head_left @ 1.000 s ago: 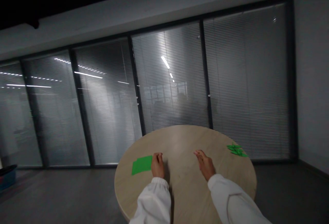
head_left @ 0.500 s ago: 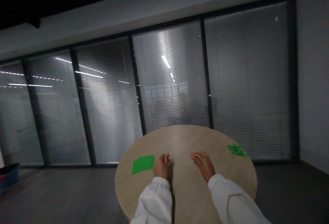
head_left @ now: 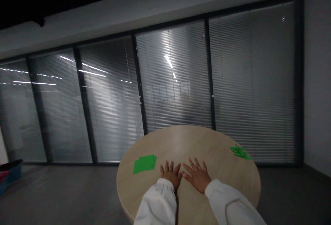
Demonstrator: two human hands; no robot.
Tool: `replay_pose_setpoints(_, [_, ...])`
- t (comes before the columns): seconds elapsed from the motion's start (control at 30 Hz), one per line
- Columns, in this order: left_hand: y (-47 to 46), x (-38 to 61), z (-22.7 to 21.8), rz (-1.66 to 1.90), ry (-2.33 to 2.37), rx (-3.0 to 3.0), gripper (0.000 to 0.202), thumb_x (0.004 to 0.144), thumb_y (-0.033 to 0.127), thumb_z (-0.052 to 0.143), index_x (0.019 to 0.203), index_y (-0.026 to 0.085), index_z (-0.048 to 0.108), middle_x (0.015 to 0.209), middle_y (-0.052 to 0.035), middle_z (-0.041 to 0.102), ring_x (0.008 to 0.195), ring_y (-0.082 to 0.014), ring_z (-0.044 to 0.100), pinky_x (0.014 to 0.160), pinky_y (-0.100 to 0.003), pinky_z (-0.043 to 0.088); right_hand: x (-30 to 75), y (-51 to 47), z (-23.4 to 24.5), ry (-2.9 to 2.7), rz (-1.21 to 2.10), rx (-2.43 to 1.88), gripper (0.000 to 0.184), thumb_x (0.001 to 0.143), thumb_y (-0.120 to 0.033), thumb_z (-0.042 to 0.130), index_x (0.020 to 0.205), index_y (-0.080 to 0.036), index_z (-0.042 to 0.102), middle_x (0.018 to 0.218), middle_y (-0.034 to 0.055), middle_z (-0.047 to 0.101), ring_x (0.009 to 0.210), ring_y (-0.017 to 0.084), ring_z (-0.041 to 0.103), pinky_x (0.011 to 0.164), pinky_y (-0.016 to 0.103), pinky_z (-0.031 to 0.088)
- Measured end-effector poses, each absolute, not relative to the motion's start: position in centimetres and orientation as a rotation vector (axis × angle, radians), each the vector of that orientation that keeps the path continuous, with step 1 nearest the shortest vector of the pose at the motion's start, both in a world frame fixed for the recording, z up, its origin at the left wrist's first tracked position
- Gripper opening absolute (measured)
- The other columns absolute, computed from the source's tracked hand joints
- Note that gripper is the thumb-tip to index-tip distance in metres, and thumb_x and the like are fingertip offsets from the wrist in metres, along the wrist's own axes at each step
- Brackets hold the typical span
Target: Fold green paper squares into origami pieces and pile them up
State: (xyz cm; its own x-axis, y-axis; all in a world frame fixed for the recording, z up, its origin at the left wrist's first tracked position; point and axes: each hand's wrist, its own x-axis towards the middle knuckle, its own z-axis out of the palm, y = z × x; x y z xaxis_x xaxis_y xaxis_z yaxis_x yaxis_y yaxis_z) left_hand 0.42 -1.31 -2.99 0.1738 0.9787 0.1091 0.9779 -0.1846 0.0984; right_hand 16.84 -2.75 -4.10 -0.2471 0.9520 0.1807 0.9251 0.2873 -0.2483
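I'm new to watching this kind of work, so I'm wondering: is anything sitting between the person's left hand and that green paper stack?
Nothing visible stands in the way. The left hand lies flat on the round wooden table, and only bare tabletop separates it from the green paper stack.

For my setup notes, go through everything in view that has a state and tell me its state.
Left hand: flat on the table, fingers spread, empty.
Right hand: flat on the table, fingers spread, empty.
Green sheets: stacked flat.
Small green pieces: loose heap.
Window blinds: lowered.
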Motion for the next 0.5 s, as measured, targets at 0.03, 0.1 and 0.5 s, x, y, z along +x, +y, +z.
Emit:
replay_pose_setpoints(0.03, [-1.33, 0.41, -2.99, 0.202, 2.001, 2.378, 0.058, 0.088, 0.058, 0.019, 0.141, 0.038, 0.033, 0.153, -0.0036, 0.026, 0.141, -0.0359, 0.009, 0.108, -0.063, 0.003, 16.88, -2.63, -4.21, -2.284, 0.146, -1.718, 0.060, 0.088, -0.067, 0.014, 0.141, -0.042, 0.026, 0.155, 0.0019, 0.016, 0.142, 0.031, 0.005, 0.108, 0.062, -0.003])
replay_pose_setpoints(0.1, [-1.34, 0.45, -2.92, 0.179, 1.999, 2.348, 0.059, 0.088, 0.058, 0.019, 0.141, 0.038, 0.032, 0.153, -0.0040, 0.024, 0.141, -0.0361, 0.009, 0.108, -0.063, 0.004, 16.95, -2.46, -4.33, -2.301, 0.174, -1.729, 0.061, 0.087, -0.067, 0.013, 0.141, -0.042, 0.026, 0.155, 0.0027, 0.017, 0.142, 0.032, 0.008, 0.108, 0.062, 0.000])
replay_pose_setpoints(0.5, [-0.98, 0.25, -3.08, 0.186, 1.986, 2.345, 0.060, 0.086, 0.059, 0.020, 0.141, 0.038, 0.032, 0.153, -0.0050, 0.023, 0.140, -0.0368, 0.010, 0.108, -0.062, 0.007, 16.90, -2.44, -4.23, -2.313, 0.202, -1.743, 0.063, 0.087, -0.068, 0.011, 0.142, -0.041, 0.025, 0.155, 0.0029, 0.016, 0.141, 0.033, 0.010, 0.107, 0.063, 0.002])
